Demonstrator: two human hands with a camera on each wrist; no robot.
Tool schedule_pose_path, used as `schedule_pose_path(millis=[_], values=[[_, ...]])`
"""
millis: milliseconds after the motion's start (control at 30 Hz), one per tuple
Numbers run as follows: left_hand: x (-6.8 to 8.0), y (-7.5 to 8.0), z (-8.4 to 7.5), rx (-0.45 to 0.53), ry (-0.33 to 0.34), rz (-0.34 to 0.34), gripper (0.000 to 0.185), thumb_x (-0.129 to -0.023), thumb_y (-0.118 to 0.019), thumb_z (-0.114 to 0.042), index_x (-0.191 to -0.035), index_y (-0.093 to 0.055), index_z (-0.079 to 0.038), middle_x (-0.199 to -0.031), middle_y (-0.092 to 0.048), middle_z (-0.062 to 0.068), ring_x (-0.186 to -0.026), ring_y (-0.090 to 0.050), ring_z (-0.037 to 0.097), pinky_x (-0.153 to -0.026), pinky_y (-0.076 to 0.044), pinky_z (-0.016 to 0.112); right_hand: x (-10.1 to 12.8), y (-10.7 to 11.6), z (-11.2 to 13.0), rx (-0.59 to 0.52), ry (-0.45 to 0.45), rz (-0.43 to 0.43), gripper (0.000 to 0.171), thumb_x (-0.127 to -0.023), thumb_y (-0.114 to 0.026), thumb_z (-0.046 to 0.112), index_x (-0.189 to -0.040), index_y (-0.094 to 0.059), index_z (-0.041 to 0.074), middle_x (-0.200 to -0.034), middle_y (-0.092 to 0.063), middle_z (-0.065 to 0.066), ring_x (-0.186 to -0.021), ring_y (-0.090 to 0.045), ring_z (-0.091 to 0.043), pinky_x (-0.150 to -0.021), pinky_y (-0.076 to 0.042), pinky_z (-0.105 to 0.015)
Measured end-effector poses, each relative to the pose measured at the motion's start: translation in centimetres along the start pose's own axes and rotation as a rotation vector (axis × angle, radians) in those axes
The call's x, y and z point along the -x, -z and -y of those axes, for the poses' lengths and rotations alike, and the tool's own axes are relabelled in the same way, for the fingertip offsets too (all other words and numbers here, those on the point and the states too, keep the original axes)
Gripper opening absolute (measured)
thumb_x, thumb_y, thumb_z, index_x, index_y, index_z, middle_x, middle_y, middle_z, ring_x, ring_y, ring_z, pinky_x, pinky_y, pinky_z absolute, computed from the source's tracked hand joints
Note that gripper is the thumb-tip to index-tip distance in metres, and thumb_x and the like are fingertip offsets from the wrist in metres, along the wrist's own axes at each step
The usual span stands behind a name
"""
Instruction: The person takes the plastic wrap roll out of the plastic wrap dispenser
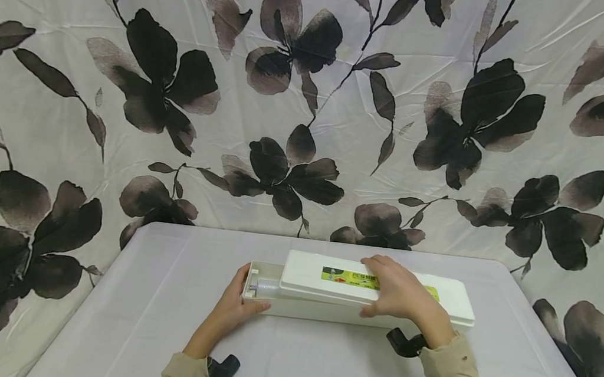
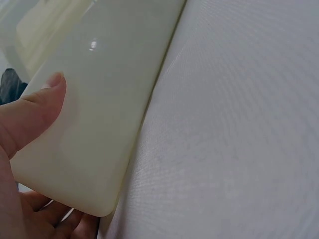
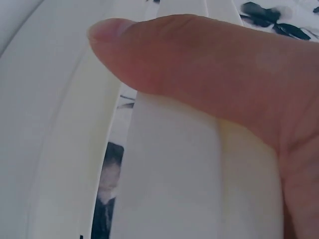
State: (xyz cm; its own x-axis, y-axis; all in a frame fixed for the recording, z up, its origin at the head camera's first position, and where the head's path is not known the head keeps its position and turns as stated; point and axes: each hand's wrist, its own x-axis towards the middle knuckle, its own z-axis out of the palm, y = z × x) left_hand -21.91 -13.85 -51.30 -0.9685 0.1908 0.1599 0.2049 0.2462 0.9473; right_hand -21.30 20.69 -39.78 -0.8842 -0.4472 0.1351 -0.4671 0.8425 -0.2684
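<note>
White fabric printed with dark flowers fills the background, and before it stands your counter, draped in plain white cloth. Toward its far edge lies the cling-film box, a long white case set crosswise. Your left grip pinches its left end, thumb on the front wall and fingers round the end. Your right grip spans the lid, fingers at the back edge and thumb at the front, pinching it across its width over part of the yellow-green label.

As for progress, you have the lid off its seat but not away: it sits offset to the right and slanted against the box, covering most of it and leaving the left end bare. Through that opening you see a pale roll, so the contents appear to be in place. What seems left is the lid itself, neither lined up with the box nor clear of it; you cannot tell from these views whether it is coming off or going on.
</note>
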Motion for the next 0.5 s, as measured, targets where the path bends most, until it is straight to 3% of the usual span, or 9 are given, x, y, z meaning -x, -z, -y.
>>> schedule_pose_path(millis=[133,367,500], values=[[0.4,0.1,-1.2,-0.016,-0.017,0.010,0.093,-0.077,-0.082,-0.004,-0.149,-0.025,0.007,-0.142,-0.046,0.027,-0.128,-0.045,0.044,-0.107,-0.029,0.062,0.5,0.3,-0.2,0.008,-0.033,-0.002,0.093,-0.055,-0.093,0.034,-0.133,-0.057,-0.002,-0.131,-0.059,-0.015,-0.121,-0.055,-0.033,-0.097,-0.046,-0.052],[-0.7,0.0,2.6,0.006,-0.018,0.001,0.097,-0.075,-0.085,-0.010,-0.152,-0.026,-0.004,-0.144,-0.046,0.019,-0.130,-0.045,0.037,-0.109,-0.027,0.059,1.4,1.0,-0.5,0.026,-0.065,-0.019,0.093,-0.056,-0.093,0.037,-0.134,-0.057,0.001,-0.132,-0.058,-0.016,-0.118,-0.055,-0.033,-0.092,-0.048,-0.053],[-0.7,0.0,2.5,0.011,-0.008,0.003,0.097,-0.075,-0.086,-0.012,-0.152,-0.027,-0.006,-0.144,-0.046,0.017,-0.131,-0.045,0.036,-0.110,-0.026,0.058,2.0,1.2,-0.9,0.025,-0.095,-0.019,0.095,-0.055,-0.093,0.038,-0.135,-0.057,0.001,-0.132,-0.058,-0.016,-0.117,-0.056,-0.033,-0.089,-0.049,-0.053]])
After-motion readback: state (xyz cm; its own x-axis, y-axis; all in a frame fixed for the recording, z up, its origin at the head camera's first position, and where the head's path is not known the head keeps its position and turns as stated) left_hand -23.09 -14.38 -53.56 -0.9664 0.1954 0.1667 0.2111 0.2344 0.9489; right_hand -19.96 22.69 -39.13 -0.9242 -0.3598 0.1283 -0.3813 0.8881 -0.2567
